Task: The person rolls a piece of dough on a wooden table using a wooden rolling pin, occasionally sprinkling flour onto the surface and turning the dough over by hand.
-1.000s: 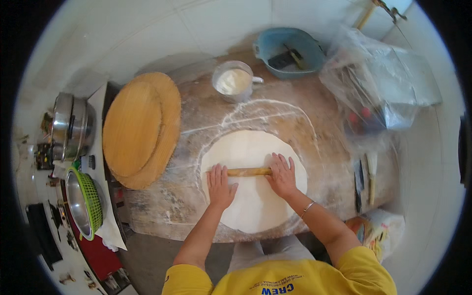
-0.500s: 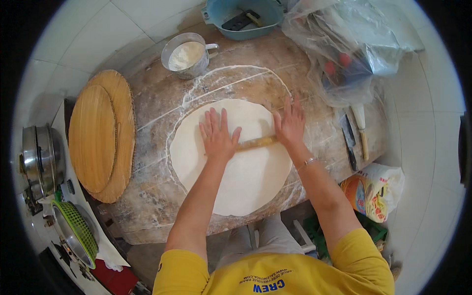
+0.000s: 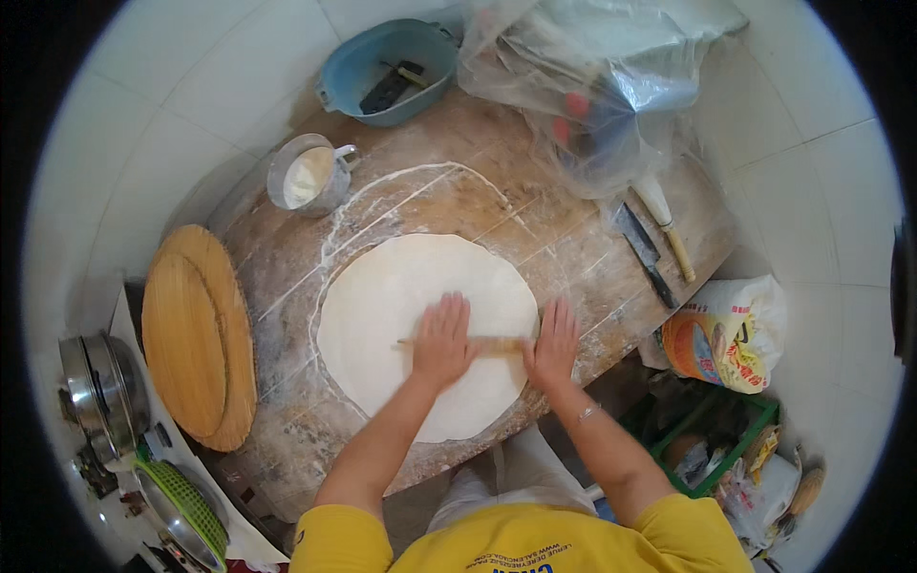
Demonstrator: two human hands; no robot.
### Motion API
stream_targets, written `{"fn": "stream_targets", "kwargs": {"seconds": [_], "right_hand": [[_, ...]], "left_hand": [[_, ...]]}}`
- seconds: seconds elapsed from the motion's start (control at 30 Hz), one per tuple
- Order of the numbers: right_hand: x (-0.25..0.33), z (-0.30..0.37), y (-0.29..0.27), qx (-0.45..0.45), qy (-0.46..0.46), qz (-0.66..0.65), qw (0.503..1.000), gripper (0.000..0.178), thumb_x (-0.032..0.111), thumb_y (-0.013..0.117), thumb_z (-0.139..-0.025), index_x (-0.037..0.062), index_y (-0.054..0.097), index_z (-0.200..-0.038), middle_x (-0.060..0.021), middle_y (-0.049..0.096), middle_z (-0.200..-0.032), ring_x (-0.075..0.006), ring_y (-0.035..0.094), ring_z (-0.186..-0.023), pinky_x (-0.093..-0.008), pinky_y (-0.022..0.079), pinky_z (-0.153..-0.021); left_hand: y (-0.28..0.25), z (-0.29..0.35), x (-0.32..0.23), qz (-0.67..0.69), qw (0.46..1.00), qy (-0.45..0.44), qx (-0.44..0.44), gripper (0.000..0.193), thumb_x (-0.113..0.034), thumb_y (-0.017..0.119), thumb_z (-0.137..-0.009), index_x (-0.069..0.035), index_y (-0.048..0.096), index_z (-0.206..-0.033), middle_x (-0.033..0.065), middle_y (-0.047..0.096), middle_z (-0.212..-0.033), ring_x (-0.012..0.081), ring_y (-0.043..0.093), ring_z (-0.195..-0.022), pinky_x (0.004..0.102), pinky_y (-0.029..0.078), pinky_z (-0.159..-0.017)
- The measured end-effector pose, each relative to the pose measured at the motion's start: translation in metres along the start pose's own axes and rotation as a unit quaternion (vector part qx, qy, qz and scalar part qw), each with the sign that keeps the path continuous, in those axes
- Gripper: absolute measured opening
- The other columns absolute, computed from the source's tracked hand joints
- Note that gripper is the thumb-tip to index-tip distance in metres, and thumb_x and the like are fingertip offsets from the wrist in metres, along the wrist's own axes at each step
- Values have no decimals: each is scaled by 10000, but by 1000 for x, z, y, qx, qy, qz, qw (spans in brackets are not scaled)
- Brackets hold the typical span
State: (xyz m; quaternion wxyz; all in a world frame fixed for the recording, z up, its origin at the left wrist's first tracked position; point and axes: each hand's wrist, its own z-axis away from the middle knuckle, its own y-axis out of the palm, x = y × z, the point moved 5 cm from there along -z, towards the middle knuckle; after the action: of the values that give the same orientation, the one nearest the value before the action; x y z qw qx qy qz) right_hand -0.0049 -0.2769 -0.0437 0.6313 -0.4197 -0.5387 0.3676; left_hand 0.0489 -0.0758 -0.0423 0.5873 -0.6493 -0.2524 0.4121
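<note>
A large round sheet of white dough (image 3: pixel 392 286) lies flat on the floured wooden table (image 3: pixel 535 210). Across its right half rests a thin wooden rolling pin (image 3: pixel 500 346), lying nearly level from left to right. My left hand (image 3: pixel 442 342) presses on the pin near its left end, palm down with fingers stretched away from me. My right hand (image 3: pixel 554 346) bears on the right end in the same flat way, beside the dough's right edge. Both palms cover parts of the pin.
Round wooden boards (image 3: pixel 186 349) stand at the left. Behind are a flour jug (image 3: pixel 320 186) and a blue basin (image 3: pixel 415 72). A clear plastic bag (image 3: pixel 592 105), a knife (image 3: pixel 642 248) and a wooden-handled brush-like tool (image 3: pixel 673 239) lie at the right, near a printed sack (image 3: pixel 731 334).
Both hands have drawn the rolling pin toward me, from the dough's middle to its nearer half. The view has also turned and shifted.
</note>
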Motion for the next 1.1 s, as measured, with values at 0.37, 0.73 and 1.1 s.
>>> {"fn": "stream_targets", "kwargs": {"seconds": [0.37,0.73,1.1], "right_hand": [[-6,-60,-27,21,-131,-13,991,790,380,666,-819,32,345,-1451,-215,307,-1517,-401,323,-1371,-535,222,-1124],[-9,-73,-39,33,-156,-28,987,667,283,628,-832,23,389,-1398,-244,379,-1459,-437,361,-1329,-551,252,-1098],[-2,-91,-28,1,-203,-30,979,720,322,699,-802,37,387,-1385,-227,379,-1459,-418,420,-1285,-533,291,-1088]], "left_hand": [[-5,-43,8,14,977,-210,-39,829,-490,596,-856,-45,304,-1491,204,257,-1556,376,199,-1451,552,102,-1167],[-12,-18,10,51,995,-83,-5,779,-386,614,-865,-6,312,-1474,205,281,-1544,368,235,-1442,532,180,-1156],[-22,-73,47,47,993,-107,-24,763,-410,627,-860,-69,334,-1477,198,260,-1554,356,207,-1453,532,142,-1167]]}}
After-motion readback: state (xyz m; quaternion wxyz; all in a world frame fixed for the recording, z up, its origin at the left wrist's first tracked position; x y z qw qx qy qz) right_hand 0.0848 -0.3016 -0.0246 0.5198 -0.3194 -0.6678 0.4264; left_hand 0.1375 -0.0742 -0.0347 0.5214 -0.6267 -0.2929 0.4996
